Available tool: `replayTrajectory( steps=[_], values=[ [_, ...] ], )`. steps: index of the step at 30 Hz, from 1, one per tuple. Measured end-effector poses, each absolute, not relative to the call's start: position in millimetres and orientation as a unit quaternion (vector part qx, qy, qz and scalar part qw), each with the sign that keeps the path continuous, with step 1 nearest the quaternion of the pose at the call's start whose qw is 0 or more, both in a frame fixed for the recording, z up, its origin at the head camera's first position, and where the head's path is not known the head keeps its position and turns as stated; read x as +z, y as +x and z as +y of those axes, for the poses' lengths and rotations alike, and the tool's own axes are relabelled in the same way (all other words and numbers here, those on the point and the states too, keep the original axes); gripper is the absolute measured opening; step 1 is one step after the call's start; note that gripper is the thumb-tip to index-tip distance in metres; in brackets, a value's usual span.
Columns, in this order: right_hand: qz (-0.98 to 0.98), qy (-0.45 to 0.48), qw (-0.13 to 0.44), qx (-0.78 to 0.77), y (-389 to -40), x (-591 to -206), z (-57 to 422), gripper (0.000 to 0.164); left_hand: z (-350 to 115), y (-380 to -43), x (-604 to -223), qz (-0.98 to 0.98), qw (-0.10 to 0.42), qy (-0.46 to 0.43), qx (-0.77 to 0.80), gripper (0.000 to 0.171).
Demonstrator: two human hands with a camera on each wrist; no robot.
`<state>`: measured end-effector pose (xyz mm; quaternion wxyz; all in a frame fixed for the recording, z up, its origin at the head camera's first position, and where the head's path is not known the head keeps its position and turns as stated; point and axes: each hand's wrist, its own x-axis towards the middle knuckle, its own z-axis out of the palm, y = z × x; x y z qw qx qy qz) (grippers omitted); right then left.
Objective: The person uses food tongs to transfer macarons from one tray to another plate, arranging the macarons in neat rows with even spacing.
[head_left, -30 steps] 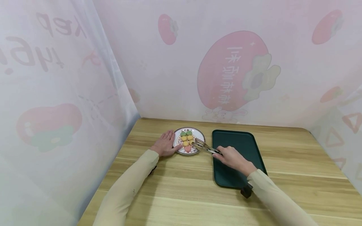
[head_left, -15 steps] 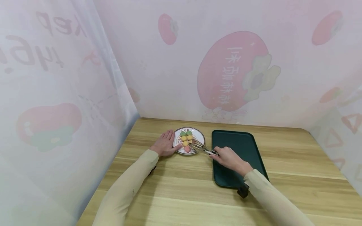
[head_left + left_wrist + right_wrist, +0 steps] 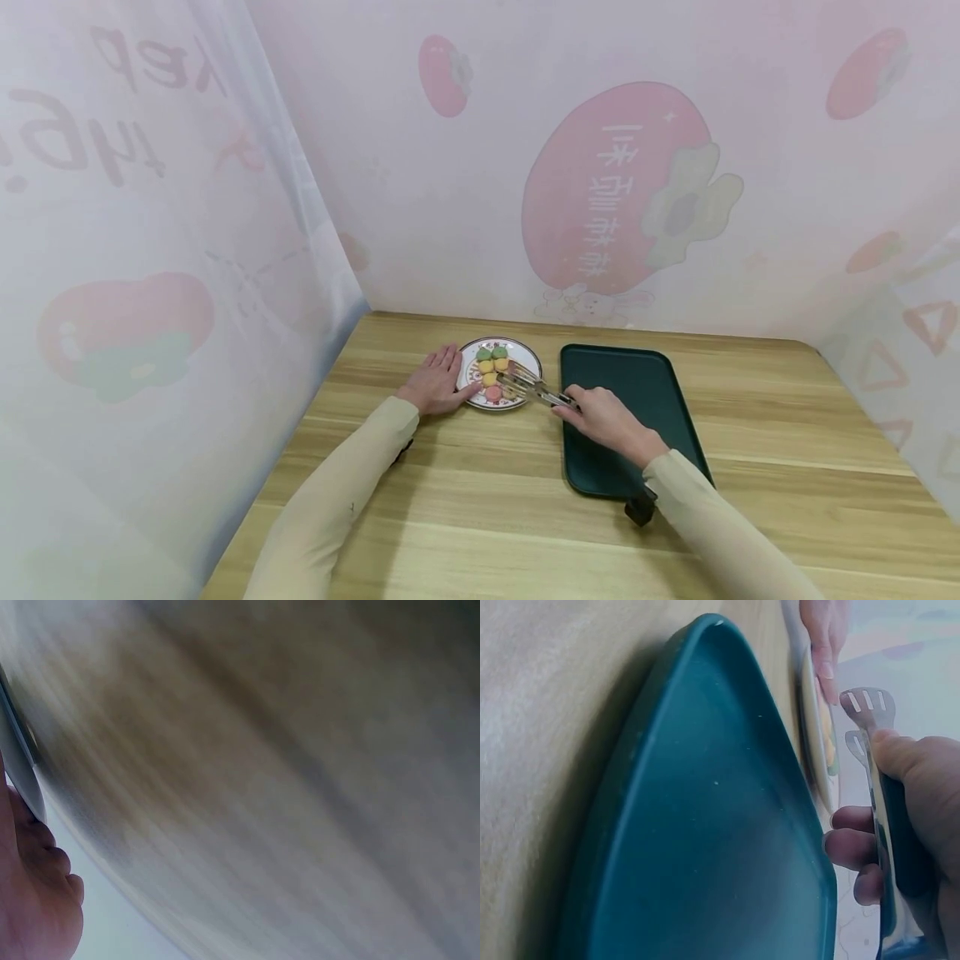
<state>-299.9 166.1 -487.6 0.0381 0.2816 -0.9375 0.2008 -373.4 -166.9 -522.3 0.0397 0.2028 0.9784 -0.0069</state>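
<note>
A round white plate (image 3: 467,398) with a patterned rim bears several macarons: green ones (image 3: 492,353) at the back, yellow ones (image 3: 490,380) in the middle and a pink one (image 3: 492,393) in front. My left hand (image 3: 437,385) lies at the plate's left edge, fingers extended and thumb over the rim. In the right wrist view, my right hand (image 3: 930,802) grips metal tongs (image 3: 868,709) with slotted heads, thumb on one arm and fingers around the other. From the head view, the heads overlap the plate's right side, beside the yellow macarons; I cannot tell whether they hold one.
A dark green rectangular tray (image 3: 626,375) lies right of the plate, partly under my right forearm. Both rest on a wooden table (image 3: 480,517). Pale printed curtains (image 3: 480,208) stand behind the table and along its sides.
My right hand has shifted slightly left, and the tongs' heads have spread apart over the plate's right side. My left hand stays at the plate's edge. The tray has not moved.
</note>
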Motion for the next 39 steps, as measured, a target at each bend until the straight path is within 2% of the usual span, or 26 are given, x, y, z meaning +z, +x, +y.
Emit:
replayTrajectory(
  steps=[19,23,30,39],
  values=[
    [-0.95,0.204,0.061,0.226,-297,-479,201,0.038,-167,-375,-524,0.979,0.037,0.202,-0.009,0.098],
    [-0.953,0.185,0.062,0.231,-294,-479,218,0.04,-165,-374,-524,0.979,0.039,0.201,-0.011,0.098],
    [-0.955,0.168,0.117,0.213,-285,-485,258,0.036,-163,-375,-526,0.977,0.044,0.206,-0.021,0.098],
    [-0.96,0.141,0.142,0.194,-273,-482,307,0.034,-166,-376,-526,0.979,0.044,0.199,-0.012,0.1]
  ],
)
